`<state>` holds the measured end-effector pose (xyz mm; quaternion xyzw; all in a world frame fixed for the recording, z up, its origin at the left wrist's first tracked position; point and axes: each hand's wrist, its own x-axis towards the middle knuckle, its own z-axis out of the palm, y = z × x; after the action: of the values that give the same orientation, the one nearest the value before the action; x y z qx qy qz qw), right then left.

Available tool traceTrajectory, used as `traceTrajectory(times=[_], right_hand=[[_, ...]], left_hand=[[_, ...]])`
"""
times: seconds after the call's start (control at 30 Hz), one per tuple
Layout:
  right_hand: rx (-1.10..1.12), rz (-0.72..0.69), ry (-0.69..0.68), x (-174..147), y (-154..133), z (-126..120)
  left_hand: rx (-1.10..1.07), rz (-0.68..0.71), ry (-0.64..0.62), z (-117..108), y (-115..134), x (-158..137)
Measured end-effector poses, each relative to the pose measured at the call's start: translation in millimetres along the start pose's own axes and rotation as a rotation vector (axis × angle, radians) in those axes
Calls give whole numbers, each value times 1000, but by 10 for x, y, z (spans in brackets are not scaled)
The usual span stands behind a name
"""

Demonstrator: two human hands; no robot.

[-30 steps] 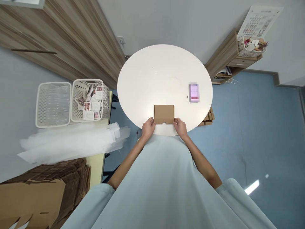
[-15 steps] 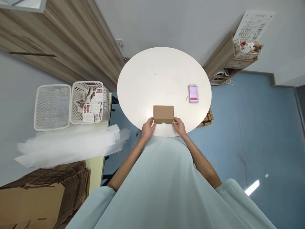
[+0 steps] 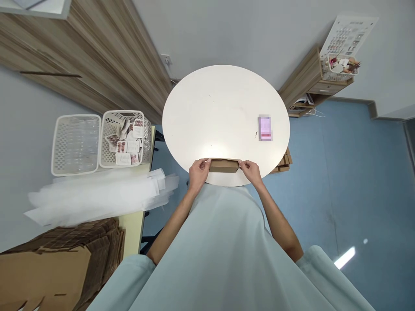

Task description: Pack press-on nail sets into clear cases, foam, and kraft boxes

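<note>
A small brown cardboard box (image 3: 223, 166) is at the near edge of the white oval table (image 3: 223, 95). A long, narrow side of it faces me, with a thin edge along its top; whether the lid is lifted or the whole box tilted, I cannot tell. My left hand (image 3: 199, 172) pinches its left end near the upper corner. On the right end, my right hand (image 3: 251, 172) grips the matching corner with thumb and fingers. Farther right on the table lies a pixelated pink-purple item (image 3: 265, 128).
To the left, a side table (image 3: 132, 233) bears a white basket of small packets (image 3: 122, 138), a basket of clear plastic pieces (image 3: 76, 144), white sheets (image 3: 97, 194) and stacked flat cardboard (image 3: 48, 276). Brown boxes (image 3: 283, 163) sit below the oval table's right side.
The box's broad top faced up before; now a narrow side shows, and it is slightly nearer me. Both hands have moved up to its upper corners. The view has shifted slightly.
</note>
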<state>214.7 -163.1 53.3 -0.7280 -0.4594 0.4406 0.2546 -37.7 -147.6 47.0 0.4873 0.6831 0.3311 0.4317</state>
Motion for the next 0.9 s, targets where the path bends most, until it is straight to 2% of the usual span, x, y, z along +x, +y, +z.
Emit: traceTrajectory(times=[0.27,0.5,0.73,0.9], right_hand=[[193,26,-145,72,245,-49],[165,74,-186,43,429,13],[152,36,-112,68,387,19],[131,24,-86,93,383,107]], left_hand=[[-46,-108,-53,-47,-123,59],[-64,-181,-152,-74,-327,24],[-60,-170,-120,-78,-350,43],[-36,-191,-180,-52,-455,69]])
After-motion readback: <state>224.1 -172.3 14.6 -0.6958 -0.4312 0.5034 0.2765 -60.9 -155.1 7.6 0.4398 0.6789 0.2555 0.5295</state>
